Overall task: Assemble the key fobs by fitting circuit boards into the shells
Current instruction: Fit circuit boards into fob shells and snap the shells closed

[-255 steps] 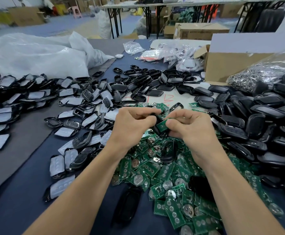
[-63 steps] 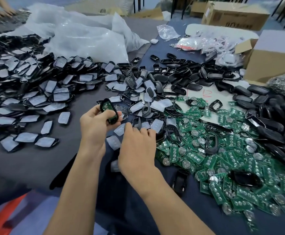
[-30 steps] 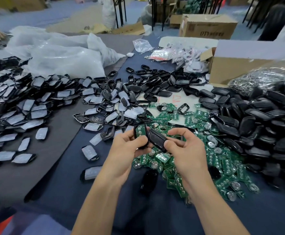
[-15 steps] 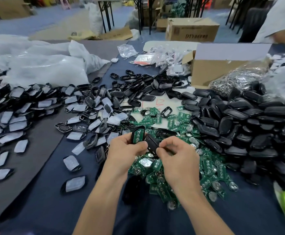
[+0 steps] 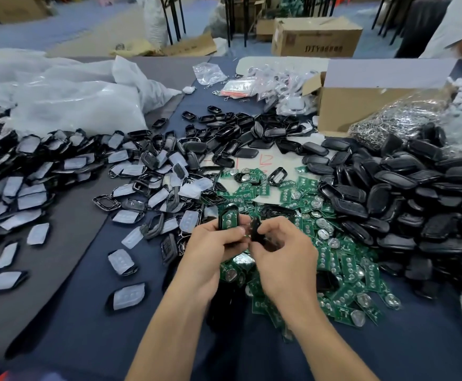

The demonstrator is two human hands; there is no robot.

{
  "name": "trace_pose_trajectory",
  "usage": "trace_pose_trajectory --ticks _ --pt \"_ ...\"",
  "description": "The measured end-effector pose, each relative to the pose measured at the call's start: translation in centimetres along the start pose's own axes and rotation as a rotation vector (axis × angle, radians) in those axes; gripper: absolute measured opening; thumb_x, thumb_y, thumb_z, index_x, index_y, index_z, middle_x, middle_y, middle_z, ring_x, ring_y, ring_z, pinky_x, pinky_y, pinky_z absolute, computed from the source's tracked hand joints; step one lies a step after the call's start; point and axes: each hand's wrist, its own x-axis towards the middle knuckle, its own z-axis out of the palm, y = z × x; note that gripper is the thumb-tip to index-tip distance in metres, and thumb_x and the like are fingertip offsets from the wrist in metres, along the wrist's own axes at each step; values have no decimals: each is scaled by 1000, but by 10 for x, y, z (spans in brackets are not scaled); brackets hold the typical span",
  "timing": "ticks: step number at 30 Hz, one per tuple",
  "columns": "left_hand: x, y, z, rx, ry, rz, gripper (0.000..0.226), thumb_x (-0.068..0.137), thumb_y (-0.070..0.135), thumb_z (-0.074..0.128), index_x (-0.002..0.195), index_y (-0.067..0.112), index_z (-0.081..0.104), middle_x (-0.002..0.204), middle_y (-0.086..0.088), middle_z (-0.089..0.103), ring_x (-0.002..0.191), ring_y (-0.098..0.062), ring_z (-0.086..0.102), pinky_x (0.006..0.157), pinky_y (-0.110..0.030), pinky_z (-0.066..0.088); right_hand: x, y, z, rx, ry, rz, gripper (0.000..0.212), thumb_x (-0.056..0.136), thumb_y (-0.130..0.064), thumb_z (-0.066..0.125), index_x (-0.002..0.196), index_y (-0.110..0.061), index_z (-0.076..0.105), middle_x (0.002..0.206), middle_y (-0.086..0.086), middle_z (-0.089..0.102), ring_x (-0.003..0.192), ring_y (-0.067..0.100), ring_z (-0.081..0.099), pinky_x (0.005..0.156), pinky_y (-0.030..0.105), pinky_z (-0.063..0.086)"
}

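Right now, from the head camera, both hands are up over the heap of green circuit boards (image 5: 342, 265) in the middle of the dark blue table (image 5: 87, 325). The left hand (image 5: 210, 254) grips a black shell half (image 5: 228, 220) with its fingers curled round it, and a green board sits inside it, face up. The right hand (image 5: 284, 254) pinches a second black shell piece (image 5: 255, 229), held on its edge just beside the first one. The two pieces are very near each other, but I cannot tell if they touch.

I think the board is in its shell and the job in hand is to put the cover on. The next move needs the two pieces lined up edge to edge, then a firm squeeze till they snap shut. If the board sits crooked, the cover may not close.

More black shells (image 5: 405, 204) lie in a big pile on the right. Shells with white film (image 5: 21, 188) lie on the left.

As for writing, a brown cardboard box (image 5: 317, 37) far off on the floor has dark letters that look like "DTY" — the marks after them are too blurry to read. Red marks are drawn on a white sheet (image 5: 293, 156) under the parts — I cannot read them. No brand shows on the shells or the boards.
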Motion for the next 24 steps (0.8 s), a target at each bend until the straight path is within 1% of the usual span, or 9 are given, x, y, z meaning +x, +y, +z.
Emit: trace_pose_trajectory --ticks 1,4,8,12,14,16,18,21,24 --pt "0 0 0 -41 -4 -9 29 98 -6 57 91 9 81 87 -9 79 66 -12 70 63 -21 58 4 1 -2 135 -26 88 33 75 1 82 80 -29 68 85 -19 75 83 -3 69 73 12 51" --pt "-3 -2 1 -80 -16 10 33 105 6 45 102 6 78 97 -15 80 72 -16 71 65 -27 60 9 5 -9 662 -128 335 35 80 18 71 88 -15 69 86 6 76 83 20 69 79 34 57" --pt "-7 -8 4 23 24 111 41 106 15 45 97 20 85 104 -3 81 92 -12 75 78 -27 60 10 11 -22 918 -220 422 34 85 19 66 102 -11 67 90 7 77 82 18 74 67 24 61" --pt "-9 -6 9 284 -5 164 33 102 15 56 101 34 83 101 12 81 92 3 72 75 -15 52 12 15 -28 938 -283 385 35 85 18 65 105 -11 67 91 5 77 84 17 73 67 23 60" --pt "-9 -8 9 368 -17 223 35 94 7 67 98 38 83 96 10 81 89 -4 74 80 -21 57 11 16 -28 893 -293 351 37 85 20 64 106 -10 67 90 3 78 80 14 73 68 23 60" --pt "-10 -10 10 488 85 272 39 84 12 76 85 51 80 87 18 79 83 -2 74 81 -29 59 10 19 -27 824 -280 308 38 85 22 64 108 -8 68 92 5 79 81 16 74 71 25 61" --pt "-12 -13 12 665 244 285 34 78 29 82 77 61 72 77 35 72 77 11 68 73 -20 54 9 21 -24 760 -255 270 39 83 23 65 109 -7 69 96 10 80 86 19 75 76 28 61" --pt "-19 -16 17 807 383 313 24 77 42 81 94 57 74 66 41 63 74 16 63 67 -12 44 7 23 -20 695 -224 220 42 79 23 68 102 -13 74 99 14 80 89 22 76 76 27 59" --pt "-26 -21 26 818 395 364 31 84 36 79 110 53 74 73 41 64 80 9 66 74 -16 50 7 23 -17 626 -191 186 45 76 20 72 93 -22 78 95 11 80 87 22 77 74 24 59"
